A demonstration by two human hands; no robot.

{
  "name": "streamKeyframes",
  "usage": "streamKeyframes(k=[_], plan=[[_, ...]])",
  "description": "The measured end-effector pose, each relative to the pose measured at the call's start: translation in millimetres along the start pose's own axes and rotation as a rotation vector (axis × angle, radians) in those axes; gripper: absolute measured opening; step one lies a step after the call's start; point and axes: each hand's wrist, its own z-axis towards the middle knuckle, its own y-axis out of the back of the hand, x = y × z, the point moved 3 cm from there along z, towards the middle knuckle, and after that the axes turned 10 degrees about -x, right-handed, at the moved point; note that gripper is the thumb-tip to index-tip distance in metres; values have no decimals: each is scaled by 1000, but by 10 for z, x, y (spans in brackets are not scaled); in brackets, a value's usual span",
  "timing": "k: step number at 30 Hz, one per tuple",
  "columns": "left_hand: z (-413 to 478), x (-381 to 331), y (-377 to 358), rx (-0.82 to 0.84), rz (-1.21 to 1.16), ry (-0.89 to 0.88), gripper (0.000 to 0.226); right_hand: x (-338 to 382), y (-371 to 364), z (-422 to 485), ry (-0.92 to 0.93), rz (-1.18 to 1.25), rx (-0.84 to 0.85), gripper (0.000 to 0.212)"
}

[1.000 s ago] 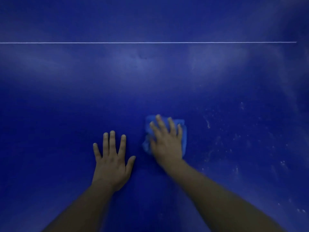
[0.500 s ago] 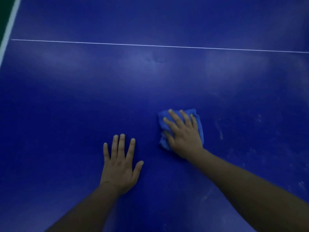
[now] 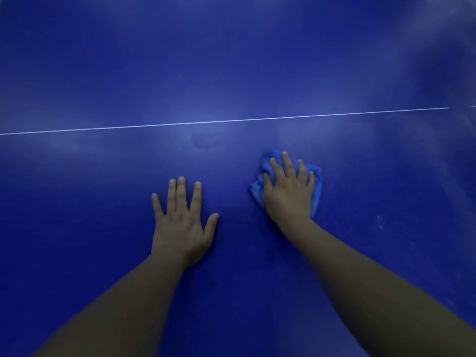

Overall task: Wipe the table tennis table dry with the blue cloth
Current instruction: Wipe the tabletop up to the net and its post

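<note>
While left hand (image 3: pixel 181 228) lies spread on table (image 3: pixel 77 228), right hand (image 3: pixel 288 194) presses blue cloth (image 3: pixel 318 176) — seemingly flat.

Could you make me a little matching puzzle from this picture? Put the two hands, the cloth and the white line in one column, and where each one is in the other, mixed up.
Column one:
1. left hand
2. right hand
3. blue cloth
4. white line

Column two:
A. crumpled under a palm
B. runs across the table beyond both hands
C. flat on the bare surface, fingers spread
D. presses down on the blue cloth

Pairs: 1-C, 2-D, 3-A, 4-B.
</note>
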Motion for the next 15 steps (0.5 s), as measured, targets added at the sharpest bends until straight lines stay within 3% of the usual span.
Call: streamKeyframes(k=[2, 4, 7, 10, 12, 15], plan=[[-11, -2, -13, -7, 4, -3, 82, 45, 20, -166, 57, 20, -28, 55], [-18, 4, -22, -28, 8, 0, 81, 209, -34, -353, 229, 37, 7, 56], [11, 0, -36, -25, 19, -1, 81, 304, -110, 244, 315, 52, -23, 57], [17, -3, -60, -28, 34, -9, 80, 107, -102, 1013, 21, 14, -10, 55], [18, 7, -68, -47, 40, -17, 80, -41, -93, 1034, -206, 20, -32, 55], [13, 22, -83, -62, 45, -29, 79, 226, -44, 584, -261, -9, -77, 58]])
